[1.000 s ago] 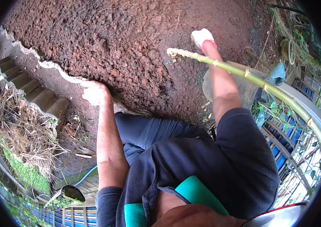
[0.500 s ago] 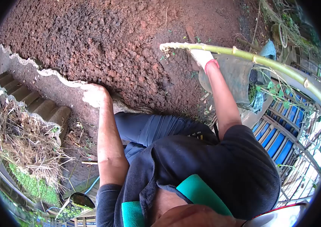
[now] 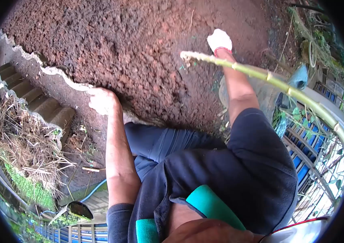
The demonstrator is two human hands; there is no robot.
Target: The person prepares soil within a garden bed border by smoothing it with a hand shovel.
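My left hand point(image 3: 103, 101), in a pale glove, rests at the wavy rim of a corrugated sheet point(image 3: 68, 83) that borders the soil. Its fingers are curled over that rim. Stretched far forward, my right hand point(image 3: 219, 40) is over the brown, crumbly soil point(image 3: 139, 52). It wears a white glove with a red band at the wrist and looks rounded and closed; glare hides the fingers and anything inside them. A long green stalk point(image 3: 257, 73) with knobby joints crosses in front of my right forearm, its pale end above the soil.
Broken corrugated pieces point(image 3: 38, 99) and a heap of dry straw point(image 3: 26, 139) lie on the left. A grey sheet point(image 3: 236, 95) is beneath my right forearm. Blue-and-brown slatted fencing point(image 3: 301, 162) and leafy vines point(image 3: 301, 115) stand to the right.
My right hand has moved forward, away from beside the stalk to beyond it. The stalk appears slightly lower and farther right in view. My left hand stays at the sheet's rim.
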